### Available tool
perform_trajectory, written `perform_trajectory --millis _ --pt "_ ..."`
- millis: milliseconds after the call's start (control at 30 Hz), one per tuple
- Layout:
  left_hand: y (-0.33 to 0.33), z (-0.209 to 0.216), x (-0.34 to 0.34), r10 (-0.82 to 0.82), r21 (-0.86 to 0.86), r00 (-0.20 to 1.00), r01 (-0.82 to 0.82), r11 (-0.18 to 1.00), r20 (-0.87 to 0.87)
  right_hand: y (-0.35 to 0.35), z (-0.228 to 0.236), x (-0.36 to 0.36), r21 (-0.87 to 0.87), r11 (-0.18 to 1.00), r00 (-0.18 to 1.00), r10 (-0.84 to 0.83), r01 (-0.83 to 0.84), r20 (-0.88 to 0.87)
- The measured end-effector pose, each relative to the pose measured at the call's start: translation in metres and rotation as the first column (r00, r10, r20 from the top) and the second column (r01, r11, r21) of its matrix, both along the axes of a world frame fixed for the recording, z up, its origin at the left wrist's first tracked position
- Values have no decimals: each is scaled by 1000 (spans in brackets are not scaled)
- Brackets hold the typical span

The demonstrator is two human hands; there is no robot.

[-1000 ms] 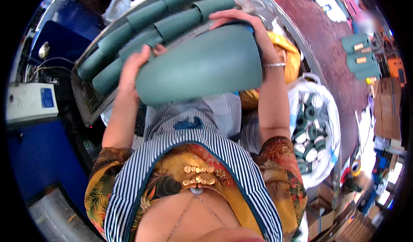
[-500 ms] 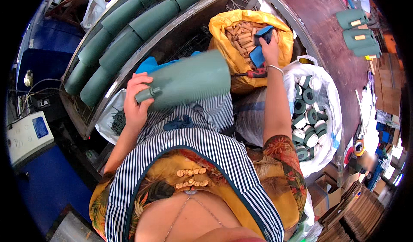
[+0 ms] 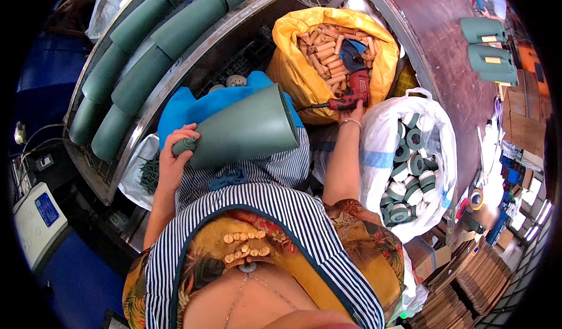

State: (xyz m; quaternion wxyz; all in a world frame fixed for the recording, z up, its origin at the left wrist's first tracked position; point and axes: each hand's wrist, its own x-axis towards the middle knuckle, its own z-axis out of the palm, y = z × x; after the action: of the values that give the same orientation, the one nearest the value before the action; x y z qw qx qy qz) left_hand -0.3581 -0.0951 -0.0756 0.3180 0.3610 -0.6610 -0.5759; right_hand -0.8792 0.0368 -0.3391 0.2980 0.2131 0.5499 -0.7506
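Observation:
A dark green tapered plastic tube (image 3: pixel 249 127) lies across my lap, its wide open end to the right. My left hand (image 3: pixel 174 153) is closed at its narrow end, around a small green knob-like piece (image 3: pixel 184 146). In front of the yellow sack, my right hand (image 3: pixel 351 115) grips a red and black power screwdriver (image 3: pixel 354 90) from below; its tip points left. Light brown wooden pegs (image 3: pixel 328 54) fill the yellow sack (image 3: pixel 287 39), and a blue and black cloth-like piece (image 3: pixel 353 54) rests on them. Blue cloth (image 3: pixel 196 106) spreads behind the tube.
A white sack (image 3: pixel 374 147) at the right holds several green and white round caps. More green tubes (image 3: pixel 175 30) lie nested in rows along a metal-edged bench at upper left. Below them, a white bag (image 3: pixel 132 177) holds dark green screws. Stacked cardboard (image 3: pixel 486 282) stands at lower right.
My right hand has let go of the blue and black piece, left on the pegs, and moved down to take hold of the power screwdriver. The tube has shifted slightly left and tilted.

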Motion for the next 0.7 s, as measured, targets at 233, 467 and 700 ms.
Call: perform_trajectory --millis 233,467,700 --pt "5 0 6 34 9 999 -34 999 -38 -32 30 -31 137 969 941 160 -208 297" --pt "10 8 6 103 26 992 -105 994 71 -26 77 25 -21 999 999 -36 35 -17" --pt "24 9 23 88 -141 983 -66 988 159 85 219 149 289 940 856 296 -181 -424"
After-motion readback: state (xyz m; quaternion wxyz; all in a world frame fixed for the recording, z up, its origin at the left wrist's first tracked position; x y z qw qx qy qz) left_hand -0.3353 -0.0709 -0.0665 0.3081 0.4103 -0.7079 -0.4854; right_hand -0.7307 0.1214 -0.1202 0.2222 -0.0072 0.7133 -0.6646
